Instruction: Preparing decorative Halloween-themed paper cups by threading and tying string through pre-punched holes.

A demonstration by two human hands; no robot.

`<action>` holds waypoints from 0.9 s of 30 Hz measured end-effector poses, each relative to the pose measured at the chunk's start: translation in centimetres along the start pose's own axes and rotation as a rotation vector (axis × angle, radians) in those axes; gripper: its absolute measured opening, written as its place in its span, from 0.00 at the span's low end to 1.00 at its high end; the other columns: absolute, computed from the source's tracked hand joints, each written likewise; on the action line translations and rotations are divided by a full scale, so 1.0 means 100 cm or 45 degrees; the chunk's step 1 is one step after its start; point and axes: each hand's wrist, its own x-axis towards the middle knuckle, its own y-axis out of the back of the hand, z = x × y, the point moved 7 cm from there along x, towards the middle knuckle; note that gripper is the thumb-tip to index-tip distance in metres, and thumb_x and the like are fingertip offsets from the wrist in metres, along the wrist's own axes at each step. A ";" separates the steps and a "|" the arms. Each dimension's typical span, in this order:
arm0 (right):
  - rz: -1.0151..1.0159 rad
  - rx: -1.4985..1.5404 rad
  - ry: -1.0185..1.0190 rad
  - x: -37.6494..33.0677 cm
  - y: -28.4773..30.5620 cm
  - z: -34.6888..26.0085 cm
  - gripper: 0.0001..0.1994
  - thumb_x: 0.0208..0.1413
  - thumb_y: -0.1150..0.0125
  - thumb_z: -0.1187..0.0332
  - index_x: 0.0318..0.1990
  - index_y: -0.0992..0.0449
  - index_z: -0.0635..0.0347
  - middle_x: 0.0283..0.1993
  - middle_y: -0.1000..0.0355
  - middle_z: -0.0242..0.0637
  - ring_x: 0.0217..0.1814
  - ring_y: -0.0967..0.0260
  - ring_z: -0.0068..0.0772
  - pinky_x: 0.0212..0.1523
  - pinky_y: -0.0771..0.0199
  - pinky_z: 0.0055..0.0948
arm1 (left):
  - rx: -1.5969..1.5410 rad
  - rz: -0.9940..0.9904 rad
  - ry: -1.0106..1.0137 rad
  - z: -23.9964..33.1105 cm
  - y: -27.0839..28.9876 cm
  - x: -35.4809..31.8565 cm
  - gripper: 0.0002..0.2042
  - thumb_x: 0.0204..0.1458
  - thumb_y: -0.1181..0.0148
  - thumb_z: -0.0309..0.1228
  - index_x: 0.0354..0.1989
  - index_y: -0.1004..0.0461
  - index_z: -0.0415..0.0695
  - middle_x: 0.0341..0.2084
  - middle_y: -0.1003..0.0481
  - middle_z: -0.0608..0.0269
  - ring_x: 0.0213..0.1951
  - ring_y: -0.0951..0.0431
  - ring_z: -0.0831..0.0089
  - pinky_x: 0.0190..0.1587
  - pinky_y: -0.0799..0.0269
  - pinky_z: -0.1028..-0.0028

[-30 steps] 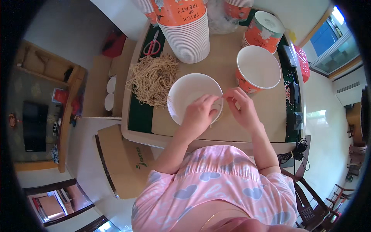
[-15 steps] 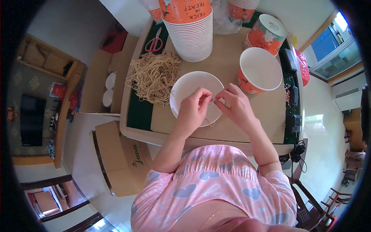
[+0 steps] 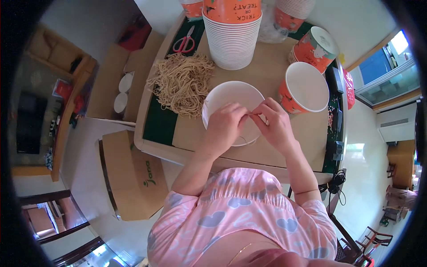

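Observation:
Over a white paper tub (image 3: 229,94) near the table's front, my two hands meet fingertip to fingertip. My left hand (image 3: 225,126) has its thumb and fingers pinched together, and my right hand (image 3: 278,123) does the same just beside it. A thin beige string seems to run between the fingertips; its exact shape there is too small to see. Part of a string (image 3: 250,143) curves over the tub's near rim. Left of the tub lies a tangled heap of beige string (image 3: 183,84). To the right stands an open orange-and-white paper tub (image 3: 307,87).
Behind the heap lie pink-handled scissors (image 3: 184,43). A tall stack of paper tubs (image 3: 232,44) stands at the back, with more tubs (image 3: 316,49) at the right. Black boxes and cables (image 3: 337,180) line the right edge. Cardboard boxes (image 3: 133,175) sit left of the table.
The view has shifted slightly, moving the table's things rightward in the picture. My hands stay over the tub, with their fingertips now closer together.

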 end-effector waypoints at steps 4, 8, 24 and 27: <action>-0.011 -0.056 0.013 -0.002 0.002 0.002 0.04 0.48 0.36 0.75 0.31 0.25 0.62 0.35 0.30 0.41 0.39 0.30 0.46 0.39 0.28 0.39 | 0.210 0.135 0.204 -0.017 0.021 -0.003 0.05 0.50 0.40 0.24 0.35 0.24 0.41 0.31 0.24 0.58 0.35 0.23 0.59 0.38 0.27 0.65; -0.023 -0.003 -0.072 -0.003 0.003 0.005 0.04 0.48 0.36 0.75 0.31 0.25 0.61 0.35 0.30 0.40 0.39 0.30 0.46 0.39 0.28 0.39 | 0.260 0.205 0.164 -0.015 0.030 -0.001 0.06 0.49 0.39 0.24 0.36 0.24 0.41 0.33 0.25 0.59 0.39 0.24 0.61 0.39 0.27 0.66; 0.053 -0.025 0.124 -0.004 0.007 -0.012 0.04 0.48 0.37 0.76 0.31 0.26 0.61 0.33 0.31 0.40 0.37 0.31 0.46 0.37 0.29 0.39 | 0.019 -0.026 0.000 -0.003 -0.003 0.003 0.04 0.45 0.37 0.25 0.29 0.23 0.40 0.29 0.25 0.61 0.40 0.26 0.61 0.44 0.32 0.64; 0.038 -0.017 0.072 -0.005 0.008 -0.005 0.05 0.48 0.37 0.76 0.32 0.26 0.62 0.34 0.31 0.40 0.37 0.31 0.46 0.37 0.29 0.39 | 0.099 0.045 0.056 -0.014 0.010 -0.003 0.02 0.44 0.37 0.24 0.27 0.23 0.41 0.28 0.25 0.62 0.39 0.26 0.62 0.43 0.32 0.64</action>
